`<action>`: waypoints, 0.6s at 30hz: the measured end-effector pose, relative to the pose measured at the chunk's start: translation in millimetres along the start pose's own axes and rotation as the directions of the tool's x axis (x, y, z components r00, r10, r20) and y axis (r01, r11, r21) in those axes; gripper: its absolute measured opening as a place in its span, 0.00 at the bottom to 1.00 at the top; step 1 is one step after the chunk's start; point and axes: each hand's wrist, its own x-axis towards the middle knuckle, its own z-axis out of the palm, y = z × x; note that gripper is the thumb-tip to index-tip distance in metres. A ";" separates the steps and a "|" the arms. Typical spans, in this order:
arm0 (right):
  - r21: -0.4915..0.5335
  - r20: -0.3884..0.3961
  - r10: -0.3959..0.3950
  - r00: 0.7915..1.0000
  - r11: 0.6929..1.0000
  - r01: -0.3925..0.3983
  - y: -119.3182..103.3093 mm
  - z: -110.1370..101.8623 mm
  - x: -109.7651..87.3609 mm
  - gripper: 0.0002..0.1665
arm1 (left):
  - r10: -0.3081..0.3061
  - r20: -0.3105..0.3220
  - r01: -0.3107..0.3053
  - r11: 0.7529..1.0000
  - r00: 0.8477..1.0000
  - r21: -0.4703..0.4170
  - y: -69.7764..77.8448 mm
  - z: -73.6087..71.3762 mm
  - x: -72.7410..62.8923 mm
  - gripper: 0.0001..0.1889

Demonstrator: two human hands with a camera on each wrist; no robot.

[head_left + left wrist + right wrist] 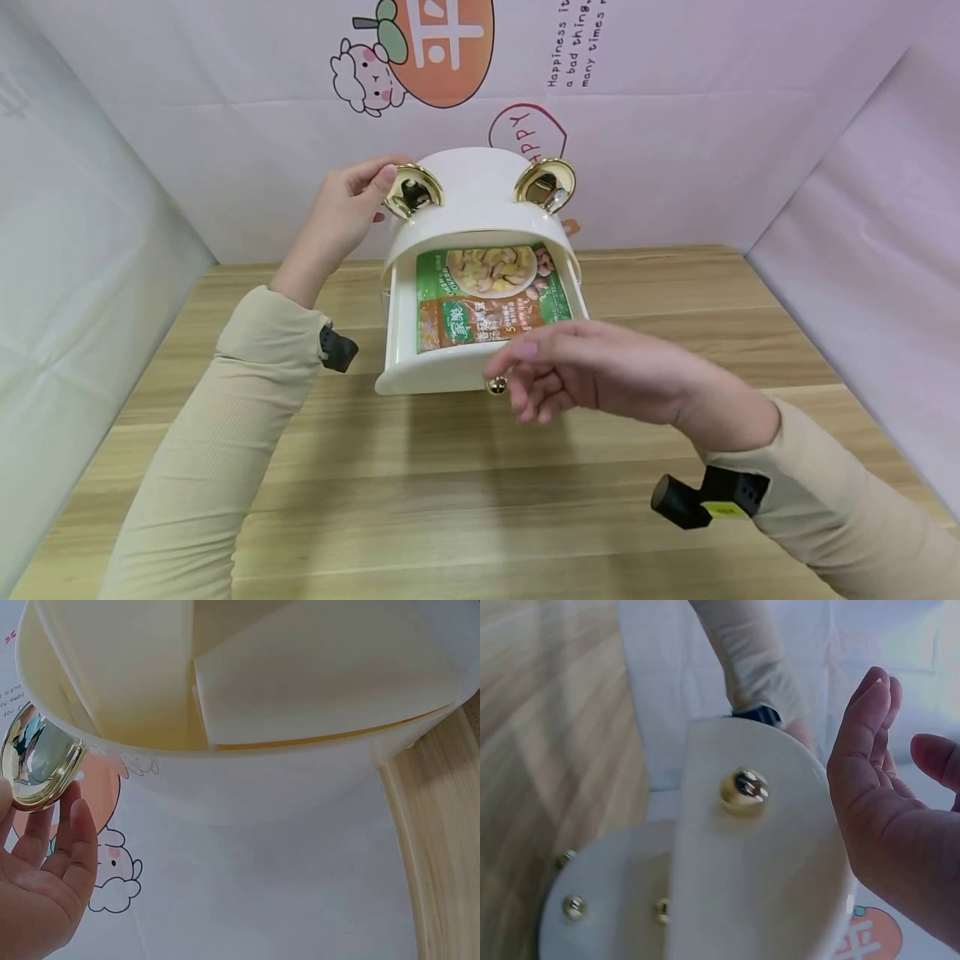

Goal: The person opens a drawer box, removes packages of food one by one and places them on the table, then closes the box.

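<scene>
A white storage box (472, 183) with two round gold ears stands on the table with its upper drawer (420, 375) pulled out. Inside the drawer lies a green and orange food packet (491, 287) printed with a bowl of food. My left hand (348, 204) pinches the left gold ear (37, 761) between thumb and fingers. Just in front of the drawer hovers my right hand (592, 367), its fingers loosely bent and holding nothing. Close by its fingertips is the drawer's gold knob (745, 792), which the right wrist view shows apart from the hand.
Below the drawer, the right wrist view shows the box's lower front (615, 877) with small gold knobs. The wooden table (420, 517) extends around the box. A printed white cloth (675, 167) hangs behind, and white cloth walls stand at both sides.
</scene>
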 end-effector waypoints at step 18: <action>-0.025 -0.443 -0.006 0.896 1.000 -0.006 -32.0 -41.1 18.7 0.25 | 0.005 -0.004 -0.005 1.000 1.000 -0.012 0.0 0.9 -0.7 0.21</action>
